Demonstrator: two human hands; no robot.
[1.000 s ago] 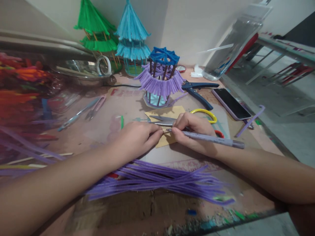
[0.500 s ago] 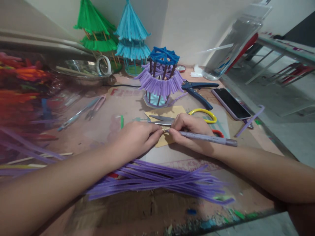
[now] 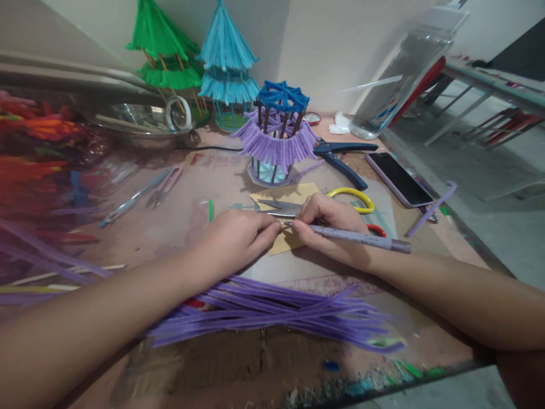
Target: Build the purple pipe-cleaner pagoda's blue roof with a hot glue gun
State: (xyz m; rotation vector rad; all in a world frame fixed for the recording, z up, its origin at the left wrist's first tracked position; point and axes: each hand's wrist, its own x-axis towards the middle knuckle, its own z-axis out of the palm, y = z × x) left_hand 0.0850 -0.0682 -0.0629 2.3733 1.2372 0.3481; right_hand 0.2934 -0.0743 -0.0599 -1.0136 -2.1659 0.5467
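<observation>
My right hand (image 3: 334, 227) is closed on a purple-grey pen (image 3: 361, 237), its tip pointing left near my left fingertips. My left hand (image 3: 242, 236) rests with fingers pressed together at the edge of a yellow paper (image 3: 283, 245); whatever it pinches is too small to make out. Scissors (image 3: 351, 199) with yellow and red handles lie by my right hand, blades partly apart over the paper. Just behind stands a small tower (image 3: 279, 142) with a purple fringe and blue top. A bundle of purple pipe cleaners (image 3: 272, 312) lies in front of my hands.
Green (image 3: 164, 45) and light blue (image 3: 227, 62) towers stand at the back, beside a metal bowl (image 3: 140, 128). Blue pliers (image 3: 340, 159), a phone (image 3: 400, 179) and a clear bottle (image 3: 387, 85) are at the right. Orange and red pieces (image 3: 34, 165) fill the left.
The pen tip has drawn back very slightly from my left fingertips. Otherwise both hands and the objects stay almost where they were.
</observation>
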